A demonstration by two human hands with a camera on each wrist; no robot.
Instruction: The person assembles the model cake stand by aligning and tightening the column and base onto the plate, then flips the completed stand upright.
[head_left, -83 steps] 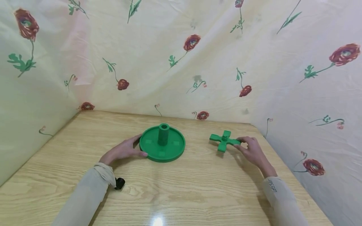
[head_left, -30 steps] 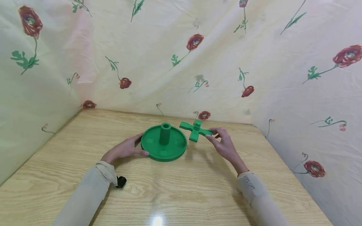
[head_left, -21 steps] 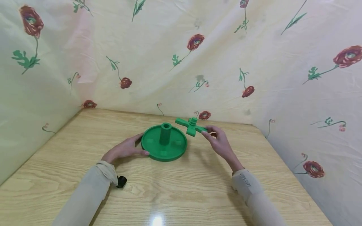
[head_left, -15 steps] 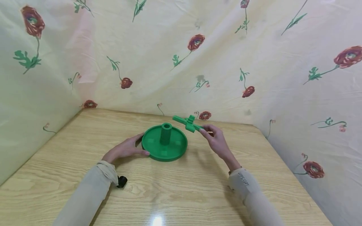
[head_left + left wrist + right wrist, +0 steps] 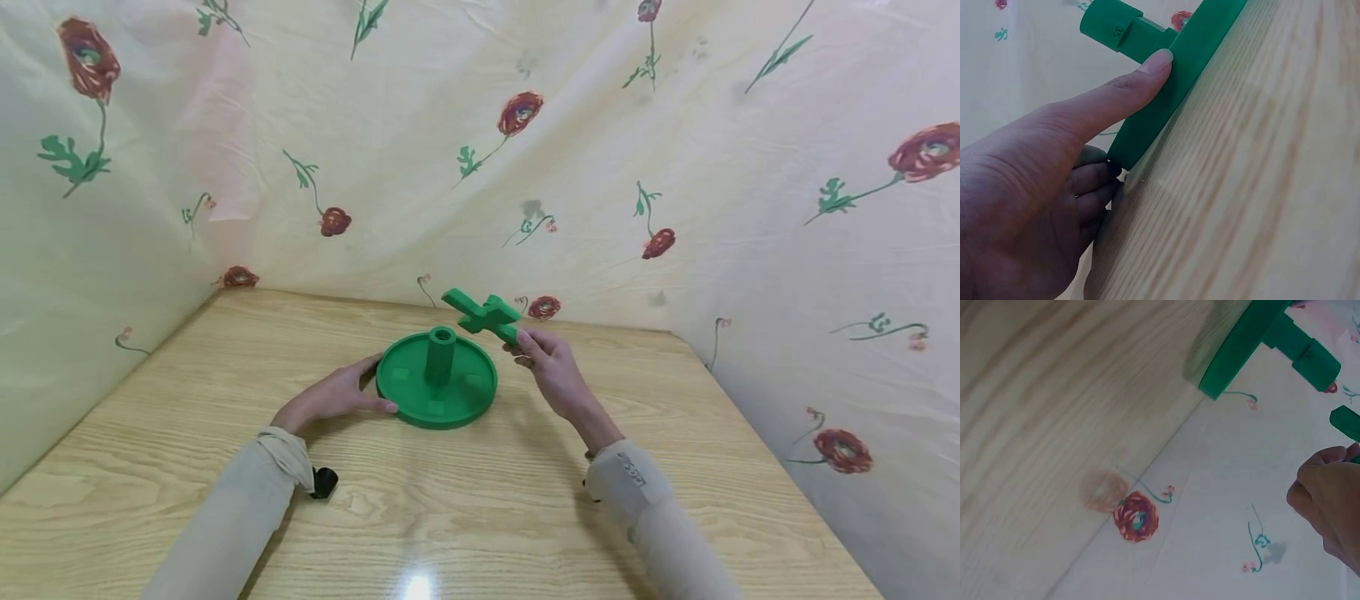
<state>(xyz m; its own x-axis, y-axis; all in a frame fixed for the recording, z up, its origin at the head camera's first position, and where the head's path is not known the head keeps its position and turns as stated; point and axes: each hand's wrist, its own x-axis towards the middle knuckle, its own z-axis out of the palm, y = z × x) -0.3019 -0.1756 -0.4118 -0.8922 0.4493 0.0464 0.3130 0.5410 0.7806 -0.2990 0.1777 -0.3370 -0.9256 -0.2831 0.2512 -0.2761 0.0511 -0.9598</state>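
Note:
A green round base with a raised rim and an upright hollow post stands on the table. My left hand grips the base's left edge; in the left wrist view its thumb lies on the rim and the other fingers curl at the edge below. Above and to the right of the post, my right hand pinches one arm of a green cross-shaped piece, held tilted in the air, apart from the base. The cross's stub is out of sight. Only part of the cross shows in the right wrist view.
The wooden table runs up to a flower-printed cloth hanging at the back and sides. A small black object sits at the left sleeve's cuff.
My right hand has carried the cross-shaped piece leftward and up from the right side toward the post, and turned it over so its stub is hidden. The left hand stays on the base.

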